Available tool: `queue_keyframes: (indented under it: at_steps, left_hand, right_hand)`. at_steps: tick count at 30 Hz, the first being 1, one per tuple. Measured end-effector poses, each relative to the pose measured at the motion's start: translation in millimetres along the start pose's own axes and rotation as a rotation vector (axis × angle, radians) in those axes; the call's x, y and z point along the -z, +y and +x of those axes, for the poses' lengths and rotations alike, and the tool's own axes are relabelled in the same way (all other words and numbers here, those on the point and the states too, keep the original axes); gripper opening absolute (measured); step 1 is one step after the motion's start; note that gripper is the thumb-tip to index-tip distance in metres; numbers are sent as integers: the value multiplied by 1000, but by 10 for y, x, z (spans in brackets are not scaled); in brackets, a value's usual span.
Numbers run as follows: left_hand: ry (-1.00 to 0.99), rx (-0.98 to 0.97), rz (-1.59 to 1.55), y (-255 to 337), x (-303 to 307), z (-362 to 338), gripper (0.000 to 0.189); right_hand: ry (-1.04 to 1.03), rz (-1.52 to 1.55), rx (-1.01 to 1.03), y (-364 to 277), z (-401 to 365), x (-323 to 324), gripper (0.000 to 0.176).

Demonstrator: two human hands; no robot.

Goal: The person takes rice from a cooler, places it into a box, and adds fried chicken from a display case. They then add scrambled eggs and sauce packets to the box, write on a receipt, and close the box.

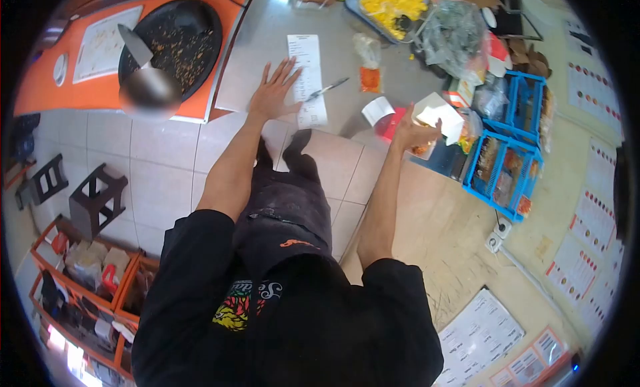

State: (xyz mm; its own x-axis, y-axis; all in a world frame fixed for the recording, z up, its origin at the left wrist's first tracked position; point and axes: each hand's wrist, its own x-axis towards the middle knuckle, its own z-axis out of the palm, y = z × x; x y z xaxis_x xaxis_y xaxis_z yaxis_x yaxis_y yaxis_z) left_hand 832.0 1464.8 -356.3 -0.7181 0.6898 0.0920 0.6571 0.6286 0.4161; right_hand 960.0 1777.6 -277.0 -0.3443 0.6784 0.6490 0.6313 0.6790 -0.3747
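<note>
My left hand (pixel 272 97) lies with fingers spread on the metal counter (pixel 257 44), its fingertips at the edge of a long printed receipt (pixel 305 60). Across the receipt's lower part rests a pen (pixel 327 89). On the right, my right hand (pixel 415 132) grips an open paper food box (pixel 445 114), white inside, with some food showing below the hand. Just left of that hand is a red and white paper piece (pixel 380 114), partly hidden. A small clear bag with orange contents (pixel 371 79) lies between the two hands.
A tray of yellow food (pixel 365 10) and a clear plastic bag (pixel 453 37) sit at the back. Blue baskets (pixel 497 199) line the right wall. At left, a black round pan (pixel 213 34) carries a knife (pixel 135 46). Dark stools (pixel 100 194) stand on the floor.
</note>
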Motion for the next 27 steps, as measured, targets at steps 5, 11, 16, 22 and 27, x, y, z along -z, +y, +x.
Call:
queue_keyframes:
  at_steps: [5, 11, 16, 22, 27]
  left_hand:
    - [129, 6, -70, -24, -58, 1, 71]
    - [376, 199, -536, 197, -39, -167, 67]
    - [258, 96, -399, 1211, 160, -244, 76]
    - [322, 78, -593, 2671, -50, 407, 94]
    - [111, 220, -413, 2791, -641, 859, 74]
  right_hand:
    - [-440, 148, 164, 535, 160, -207, 30]
    - [-949, 46, 422, 553, -220, 908, 12]
    - [-832, 106, 302, 1270, -234, 1527, 37]
    - [-640, 268, -49, 1628, 116, 1404, 47]
    - [-1148, 315, -673, 2110, 8, 599, 45]
